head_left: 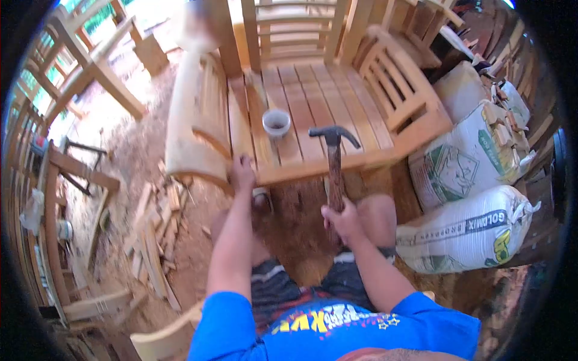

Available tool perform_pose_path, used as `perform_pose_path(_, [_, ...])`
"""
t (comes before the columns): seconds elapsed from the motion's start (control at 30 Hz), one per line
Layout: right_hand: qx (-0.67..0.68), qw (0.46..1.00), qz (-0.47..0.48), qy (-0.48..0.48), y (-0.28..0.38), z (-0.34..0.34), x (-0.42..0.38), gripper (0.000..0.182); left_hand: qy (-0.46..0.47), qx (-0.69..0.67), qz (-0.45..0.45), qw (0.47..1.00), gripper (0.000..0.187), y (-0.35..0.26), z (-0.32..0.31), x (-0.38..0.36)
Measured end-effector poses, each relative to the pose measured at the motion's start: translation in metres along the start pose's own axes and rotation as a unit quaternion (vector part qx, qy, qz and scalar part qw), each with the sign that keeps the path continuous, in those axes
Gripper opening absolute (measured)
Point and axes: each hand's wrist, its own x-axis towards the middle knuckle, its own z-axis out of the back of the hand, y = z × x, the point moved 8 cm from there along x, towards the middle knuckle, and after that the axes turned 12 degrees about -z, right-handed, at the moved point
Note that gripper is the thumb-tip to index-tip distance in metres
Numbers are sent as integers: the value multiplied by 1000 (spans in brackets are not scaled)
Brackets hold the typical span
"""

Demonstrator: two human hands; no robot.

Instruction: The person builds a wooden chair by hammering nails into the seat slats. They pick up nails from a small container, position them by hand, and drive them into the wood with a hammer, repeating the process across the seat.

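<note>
My right hand [343, 222] is wrapped round the wooden handle of a hammer [335, 162], whose dark metal head points up in front of the seat's edge. My left hand [243, 174] touches the front left corner of a slatted wooden chair [313, 108], beside the base of its left armrest [180, 126]. The fingers of that hand look bent, but whether they hold anything small is not clear. On the seat slats stands a small round plastic tub [276, 123] with something dark in it.
Two full white sacks [457, 156] [463, 231] lie to the right of the chair. Wood offcuts [150, 240] are heaped on the dirt floor at the left. Wooden frames [90, 66] stand at the upper left, and a wooden rack [54, 222] runs along the left side.
</note>
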Motion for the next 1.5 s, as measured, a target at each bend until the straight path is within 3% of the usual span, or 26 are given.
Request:
perform_pose_path(0.03, [-11, 1000, -5, 6, -6, 6, 9, 25, 16, 57, 14, 998, 27, -47, 12, -4])
perform_pose_path(0.07, [-18, 1000, -9, 14, -14, 8, 18, 24, 5, 75, -10, 997, 27, -53, 12, -5])
perform_pose_path(0.23, [-38, 993, -115, -6, -38, -4, 15, 23, -2, 112, 38, 993, 24, -47, 7, -8])
perform_pose_path(0.43, [-92, 993, -67, 15, -31, -14, 29, 24, 57, 153, 74, 984, 24, -29, -7, -11])
perform_pose_path(0.53, [-100, 993, -51, 28, -27, -17, 29, 24, 87, 89, 52, 991, 22, -15, -15, -14])
perform_pose_path(0.73, [-178, 982, 6, 55, -22, -27, 27, 24, 100, 128, -8, 987, 23, -33, -9, -18])
perform_pose_path(0.93, [-238, 970, 0, 57, 4, -42, 19, 37, 95, 117, 21, 988, 27, -31, -9, -22])
perform_pose_path(1.3, [-292, 950, 90, 64, 88, -84, 6, 40, 64, 121, -52, 989, 18, -37, -7, -21])
perform_pose_path(1.43, [-303, 941, 146, 43, 93, -96, 15, 41, 64, 74, -41, 994, 19, -39, -7, -25])
perform_pose_path(1.5, [-404, 905, 134, 14, 68, -95, 41, 40, 66, 97, -55, 992, 20, -37, -8, -26])
